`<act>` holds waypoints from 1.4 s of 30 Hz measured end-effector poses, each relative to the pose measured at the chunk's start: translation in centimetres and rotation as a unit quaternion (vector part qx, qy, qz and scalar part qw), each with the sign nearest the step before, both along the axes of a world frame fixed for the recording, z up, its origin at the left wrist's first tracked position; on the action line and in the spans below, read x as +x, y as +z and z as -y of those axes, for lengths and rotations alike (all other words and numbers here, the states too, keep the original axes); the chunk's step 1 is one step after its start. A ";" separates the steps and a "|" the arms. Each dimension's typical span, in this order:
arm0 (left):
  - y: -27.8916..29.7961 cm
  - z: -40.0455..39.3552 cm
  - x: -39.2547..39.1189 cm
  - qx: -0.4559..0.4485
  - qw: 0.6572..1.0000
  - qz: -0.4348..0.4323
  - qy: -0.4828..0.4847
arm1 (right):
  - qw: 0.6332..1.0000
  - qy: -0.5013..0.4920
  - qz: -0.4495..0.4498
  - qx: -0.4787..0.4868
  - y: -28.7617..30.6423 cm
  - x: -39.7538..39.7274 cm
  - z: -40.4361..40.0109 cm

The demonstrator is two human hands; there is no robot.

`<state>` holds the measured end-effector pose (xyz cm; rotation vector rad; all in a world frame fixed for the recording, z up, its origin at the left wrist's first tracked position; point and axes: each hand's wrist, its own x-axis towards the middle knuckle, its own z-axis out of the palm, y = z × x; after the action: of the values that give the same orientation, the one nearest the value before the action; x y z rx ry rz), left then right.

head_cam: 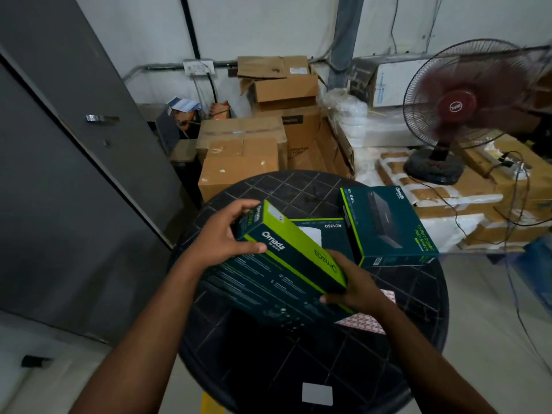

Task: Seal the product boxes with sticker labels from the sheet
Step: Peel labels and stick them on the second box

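A dark teal and green Omada product box is tilted up on its edge over the round black table. My left hand grips its far end, fingers curled over the top. My right hand grips its near end. A second product box lies flat at the table's right. A third box marked AC1350 lies behind the held one, mostly hidden. The pink sticker sheet lies on the table under my right wrist, partly covered.
A white label sits near the table's front edge. Stacked cardboard cartons stand behind the table. A red standing fan runs at the right on wrapped cartons, with cables trailing. A grey door fills the left.
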<state>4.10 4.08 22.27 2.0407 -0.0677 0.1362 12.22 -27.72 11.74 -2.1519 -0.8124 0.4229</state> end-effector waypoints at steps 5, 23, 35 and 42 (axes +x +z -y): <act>-2.5 -3.4 -3.7 0.028 0.999 -0.026 0.025 | 0.973 0.051 0.149 -0.167 2.9 1.1 -0.8; -9.8 10.0 0.0 0.402 0.909 -0.073 -0.077 | 0.927 0.042 0.268 -0.260 0.3 -2.0 -4.2; -6.0 5.0 -3.6 0.097 0.995 -0.004 0.015 | 0.984 -0.070 -0.001 0.162 3.9 -2.1 1.1; -2.2 5.0 -4.7 -0.017 0.999 0.049 0.008 | 0.979 0.025 0.190 0.072 8.7 -1.8 -3.8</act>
<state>-0.56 -0.95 20.07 1.9998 -0.1086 0.2465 10.38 -23.94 20.43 -2.1075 -1.0731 -0.0290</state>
